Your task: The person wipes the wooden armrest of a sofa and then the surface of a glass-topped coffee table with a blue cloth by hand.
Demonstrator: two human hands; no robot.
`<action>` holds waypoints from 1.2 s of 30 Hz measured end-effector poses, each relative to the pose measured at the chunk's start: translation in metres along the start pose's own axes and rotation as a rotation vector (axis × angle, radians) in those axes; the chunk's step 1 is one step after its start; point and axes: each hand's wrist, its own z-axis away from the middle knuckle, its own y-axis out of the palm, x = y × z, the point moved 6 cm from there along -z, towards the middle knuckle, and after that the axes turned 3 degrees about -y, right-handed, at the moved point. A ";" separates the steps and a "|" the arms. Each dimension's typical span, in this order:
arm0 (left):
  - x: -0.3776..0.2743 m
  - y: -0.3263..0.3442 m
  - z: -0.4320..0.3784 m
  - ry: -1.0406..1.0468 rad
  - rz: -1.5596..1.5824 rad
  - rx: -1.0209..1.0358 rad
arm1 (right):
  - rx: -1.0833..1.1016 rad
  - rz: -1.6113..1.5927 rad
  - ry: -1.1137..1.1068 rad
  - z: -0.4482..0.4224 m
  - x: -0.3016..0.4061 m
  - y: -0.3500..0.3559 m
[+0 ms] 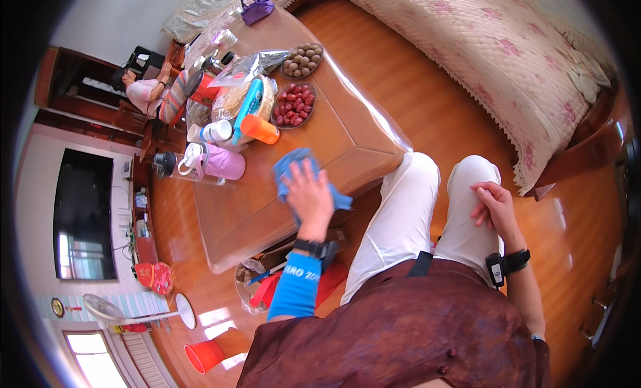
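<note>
My left hand (308, 195) lies palm down with its fingers spread on a blue cloth (295, 163), pressing it against the brown tabletop (250, 225) near the edge closest to me. The wrist bears a black band above a blue arm sleeve, and the hand is slightly blurred. Just beyond the cloth lies an orange bottle (260, 129); a pink-purple bottle (223, 161) with a white lid is to its left. My right hand (493, 208) hangs beside my right knee in white trousers (468, 198), fingers loosely curled and holding nothing.
Dishes of red dates (294, 105) and round brown nuts or fruits (303, 60) stand farther back. Plastic bags (243, 72) and several bottles crowd the table. A quilt-covered sofa (481, 47) is to the right. A seated person (150, 95), a floor fan (107, 308) and a red bucket (203, 357) are leftward.
</note>
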 end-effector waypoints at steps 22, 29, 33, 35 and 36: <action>0.038 0.007 -0.033 0.297 0.134 0.082 | -0.067 0.080 -0.003 0.005 -0.002 0.001; 0.144 0.031 -0.061 -0.068 0.056 0.343 | -0.020 0.135 0.044 0.000 0.004 0.011; 0.147 0.036 -0.061 -0.113 0.013 0.332 | 0.001 0.090 0.070 -0.003 0.001 0.014; 0.140 0.035 -0.060 -0.143 0.061 0.390 | 0.005 0.066 0.070 -0.001 0.001 0.012; 0.132 0.032 -0.058 -0.170 0.068 0.431 | 0.016 0.054 0.060 0.000 -0.002 0.010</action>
